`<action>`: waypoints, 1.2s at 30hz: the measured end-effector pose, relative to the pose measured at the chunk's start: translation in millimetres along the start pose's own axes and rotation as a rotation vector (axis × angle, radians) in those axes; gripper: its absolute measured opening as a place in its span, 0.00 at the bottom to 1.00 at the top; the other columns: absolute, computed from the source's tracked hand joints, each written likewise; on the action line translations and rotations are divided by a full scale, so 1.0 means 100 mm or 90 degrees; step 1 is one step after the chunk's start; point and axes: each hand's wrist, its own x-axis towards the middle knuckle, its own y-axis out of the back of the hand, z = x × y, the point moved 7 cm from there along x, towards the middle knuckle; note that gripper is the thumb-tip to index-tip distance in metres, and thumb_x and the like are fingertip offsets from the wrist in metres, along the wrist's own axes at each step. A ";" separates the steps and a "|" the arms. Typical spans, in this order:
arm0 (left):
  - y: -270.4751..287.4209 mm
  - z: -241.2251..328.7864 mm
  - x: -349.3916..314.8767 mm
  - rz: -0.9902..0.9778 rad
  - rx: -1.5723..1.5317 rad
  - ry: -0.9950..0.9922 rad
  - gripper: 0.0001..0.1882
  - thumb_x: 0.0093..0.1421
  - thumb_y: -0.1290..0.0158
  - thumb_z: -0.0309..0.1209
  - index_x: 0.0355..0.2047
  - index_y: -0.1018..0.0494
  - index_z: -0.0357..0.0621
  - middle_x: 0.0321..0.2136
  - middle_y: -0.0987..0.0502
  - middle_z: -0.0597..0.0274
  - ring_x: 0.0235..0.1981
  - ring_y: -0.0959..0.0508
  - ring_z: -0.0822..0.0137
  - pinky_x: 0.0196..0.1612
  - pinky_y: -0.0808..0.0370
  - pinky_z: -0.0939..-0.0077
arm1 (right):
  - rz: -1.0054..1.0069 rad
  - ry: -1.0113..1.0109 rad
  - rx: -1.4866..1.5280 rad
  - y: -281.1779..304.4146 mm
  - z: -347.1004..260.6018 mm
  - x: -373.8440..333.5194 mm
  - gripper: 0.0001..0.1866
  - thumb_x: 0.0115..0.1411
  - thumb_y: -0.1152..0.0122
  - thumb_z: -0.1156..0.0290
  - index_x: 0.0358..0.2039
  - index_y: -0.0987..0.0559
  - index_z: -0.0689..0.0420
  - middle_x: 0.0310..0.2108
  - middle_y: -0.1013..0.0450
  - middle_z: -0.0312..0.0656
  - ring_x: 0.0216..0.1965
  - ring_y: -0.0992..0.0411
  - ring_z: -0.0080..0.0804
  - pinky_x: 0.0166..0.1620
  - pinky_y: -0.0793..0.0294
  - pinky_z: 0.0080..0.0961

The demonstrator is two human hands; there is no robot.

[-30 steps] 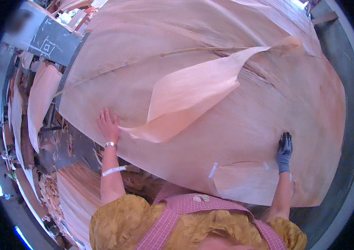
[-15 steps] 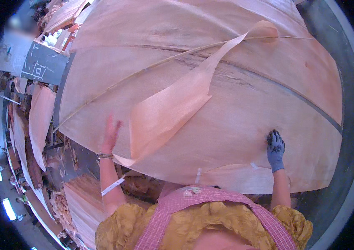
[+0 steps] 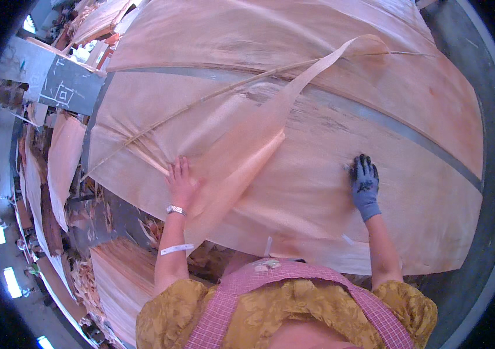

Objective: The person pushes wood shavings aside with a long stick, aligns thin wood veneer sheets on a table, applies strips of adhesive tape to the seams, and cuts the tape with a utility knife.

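Observation:
A large thin sheet of pinkish wood veneer [image 3: 317, 192] lies spread before me. My left hand [image 3: 183, 185], bare, lies on it with fingers stretched forward, and creases fan out from its fingertips toward the far left. Beside that hand, a loose, twisted veneer strip [image 3: 241, 157] runs away from me and curls over at its far end. My right hand [image 3: 366, 183], in a grey-blue glove with dark fingertips, rests flat on the sheet farther right, fingers extended. A long thin stick [image 3: 201, 100] lies slantwise across the veneer.
Beyond a grey gap [image 3: 375, 113] lies another veneer sheet [image 3: 212, 35]. Two short white tape pieces, one of them a tape strip [image 3: 268, 245], stick near the close edge. At left stand a stack of veneer [image 3: 122, 279], hanging sheets [image 3: 64, 168] and a grey board [image 3: 68, 87] with white marks.
My left hand has come down onto the veneer and shifted right, and creases have formed there. My right hand has slid left and slightly away from me. The grey gap between sheets has widened.

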 end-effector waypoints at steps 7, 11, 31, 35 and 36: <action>0.12 0.53 -0.39 -0.090 0.048 0.022 0.53 0.52 0.48 0.65 0.70 0.55 0.52 0.70 0.57 0.56 0.70 0.57 0.45 0.65 0.59 0.32 | 0.041 -0.025 -0.052 0.04 0.51 -0.41 0.23 0.66 0.53 0.62 0.59 0.32 0.55 0.63 0.39 0.47 0.63 0.41 0.46 0.62 0.41 0.42; 0.07 0.39 -0.41 -0.042 -0.014 0.023 0.53 0.51 0.48 0.65 0.69 0.54 0.51 0.69 0.54 0.51 0.69 0.54 0.46 0.65 0.59 0.33 | 0.099 0.045 0.088 0.40 -0.11 0.17 0.20 0.63 0.45 0.64 0.55 0.28 0.53 0.58 0.33 0.48 0.56 0.34 0.49 0.57 0.34 0.40; 0.73 1.43 -0.78 0.031 -0.135 -0.449 0.30 0.44 0.34 0.47 0.46 0.26 0.51 0.52 0.30 0.53 0.51 0.30 0.57 0.53 0.34 0.59 | 0.092 0.161 -0.137 1.66 0.21 0.18 0.10 0.57 0.42 0.68 0.39 0.26 0.51 0.35 0.27 0.40 0.37 0.27 0.42 0.36 0.25 0.38; 0.46 1.80 -0.91 -0.131 -0.174 -0.523 0.18 0.53 0.40 0.44 0.40 0.25 0.50 0.47 0.26 0.55 0.49 0.27 0.56 0.50 0.32 0.59 | 0.116 -0.047 -0.162 2.14 0.54 -1.25 0.17 0.53 0.40 0.72 0.46 0.25 0.54 0.41 0.25 0.42 0.41 0.27 0.45 0.43 0.26 0.38; 0.40 1.84 -0.90 -0.195 -0.191 -0.519 0.16 0.55 0.42 0.43 0.39 0.25 0.49 0.45 0.24 0.55 0.47 0.25 0.55 0.48 0.31 0.59 | 0.140 -0.080 -0.168 2.26 0.60 -1.58 0.19 0.54 0.40 0.74 0.47 0.24 0.55 0.44 0.25 0.43 0.43 0.27 0.45 0.46 0.26 0.37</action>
